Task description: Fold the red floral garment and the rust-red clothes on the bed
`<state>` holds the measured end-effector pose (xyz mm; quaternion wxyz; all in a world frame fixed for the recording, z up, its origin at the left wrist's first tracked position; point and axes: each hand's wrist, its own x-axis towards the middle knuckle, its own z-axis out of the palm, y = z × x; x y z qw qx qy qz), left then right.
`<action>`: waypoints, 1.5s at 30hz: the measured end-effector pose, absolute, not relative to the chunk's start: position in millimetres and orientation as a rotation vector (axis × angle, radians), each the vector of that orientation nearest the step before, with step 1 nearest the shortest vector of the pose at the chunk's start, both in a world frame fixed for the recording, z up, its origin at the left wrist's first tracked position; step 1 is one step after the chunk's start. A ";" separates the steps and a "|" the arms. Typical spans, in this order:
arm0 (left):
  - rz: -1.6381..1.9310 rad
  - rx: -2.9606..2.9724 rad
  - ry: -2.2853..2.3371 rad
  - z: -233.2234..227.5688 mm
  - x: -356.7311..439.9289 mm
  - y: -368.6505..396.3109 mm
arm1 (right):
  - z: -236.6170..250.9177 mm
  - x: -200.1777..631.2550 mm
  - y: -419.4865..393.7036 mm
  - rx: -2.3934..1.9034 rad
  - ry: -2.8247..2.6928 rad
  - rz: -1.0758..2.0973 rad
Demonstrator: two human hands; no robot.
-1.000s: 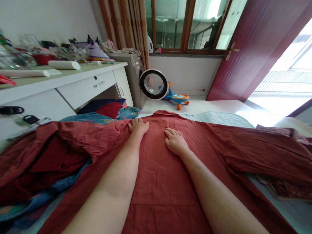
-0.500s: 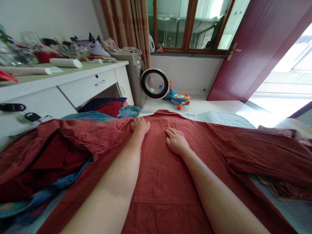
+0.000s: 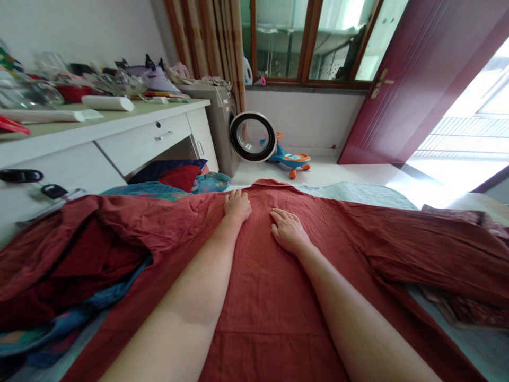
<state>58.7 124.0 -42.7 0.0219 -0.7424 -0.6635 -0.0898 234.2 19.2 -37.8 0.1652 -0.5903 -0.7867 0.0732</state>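
Spread across the frame's middle: garment (image 3: 270,297), both hands flat on it, left hand (image 3: 237,206) just beside right hand (image 3: 287,231). Upper left: desk (image 3: 119,132). Behind, centre: washing machine (image 3: 222,127).

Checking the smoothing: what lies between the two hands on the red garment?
Only bare red garment: the head view shows a narrow strip of cloth separating left hand and right hand.
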 end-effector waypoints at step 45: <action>-0.105 -2.408 -2.166 -33.5 90.2 106.2 | -37.4 235.0 19.4 -1.674 -2.234 0.209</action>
